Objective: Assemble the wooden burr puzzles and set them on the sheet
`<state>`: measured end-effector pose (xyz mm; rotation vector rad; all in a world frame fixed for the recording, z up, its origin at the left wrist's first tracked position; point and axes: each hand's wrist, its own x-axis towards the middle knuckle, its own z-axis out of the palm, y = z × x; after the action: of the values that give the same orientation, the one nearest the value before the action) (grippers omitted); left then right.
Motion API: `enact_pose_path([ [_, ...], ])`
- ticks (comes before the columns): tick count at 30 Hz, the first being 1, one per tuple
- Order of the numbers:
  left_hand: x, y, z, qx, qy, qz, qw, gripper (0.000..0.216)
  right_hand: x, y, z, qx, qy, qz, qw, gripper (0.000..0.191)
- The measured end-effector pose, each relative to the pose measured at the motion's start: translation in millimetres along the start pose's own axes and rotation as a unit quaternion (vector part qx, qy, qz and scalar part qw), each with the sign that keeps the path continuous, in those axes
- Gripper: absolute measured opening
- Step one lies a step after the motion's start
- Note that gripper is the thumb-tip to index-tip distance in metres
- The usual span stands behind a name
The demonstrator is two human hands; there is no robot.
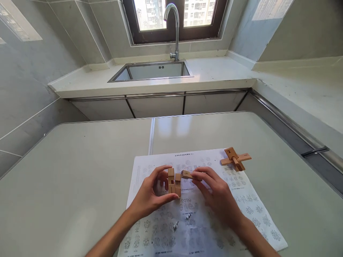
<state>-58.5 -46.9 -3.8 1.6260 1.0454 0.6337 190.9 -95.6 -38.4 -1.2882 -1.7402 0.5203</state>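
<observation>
My left hand [151,194] grips a partly built wooden interlocking puzzle [174,185], thumb at its lower edge and fingers round its far left side. Between the thumb and fingers of my right hand [213,185] is a single wooden puzzle piece [186,174], with a dark mark on its end. That piece points left and sits just right of the puzzle's upper part; whether the two touch I cannot tell. Both hands are above a printed instruction sheet [198,228] covered in small diagrams.
A crossed wooden puzzle assembly [235,159], one piece marked 2, rests on the sheet's far right corner. The pale table [66,178] spreads around the sheet. Beyond it are a counter [214,73], a sink [158,71], a tap [176,35] and a window.
</observation>
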Motion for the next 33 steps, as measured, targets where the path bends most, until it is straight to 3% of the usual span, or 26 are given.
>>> enact_pose_path([
  [4, -4.2, -2.4, 11.2, -0.010, -0.026, 0.002, 1.000, 0.072, 1.0, -10.3, 1.9, 0.068, -0.022, -0.031, 0.997, 0.021],
  [9, -6.7, 0.2, 17.5, -0.021, -0.054, 0.007, 0.998, 0.070, -3.7, -16.0, 7.8, 0.077, -0.038, -0.063, 0.994, 0.033],
  [15, -5.1, 2.1, 14.5, -0.015, -0.036, 0.008, 0.999, 0.069, -9.0, -13.9, 8.7, 0.046, -0.032, -0.056, 0.997, 0.018],
  [21, -5.7, -1.7, 14.3, -0.028, -0.065, 0.031, 0.997, 0.072, -7.8, -14.1, 13.6, 0.021, -0.007, -0.093, 0.995, 0.022],
  [33, -3.5, 1.4, 11.2, -0.077, -0.088, 0.076, 0.990, 0.064, -8.5, -16.0, 14.1, 0.014, -0.018, -0.101, 0.995, 0.023],
])
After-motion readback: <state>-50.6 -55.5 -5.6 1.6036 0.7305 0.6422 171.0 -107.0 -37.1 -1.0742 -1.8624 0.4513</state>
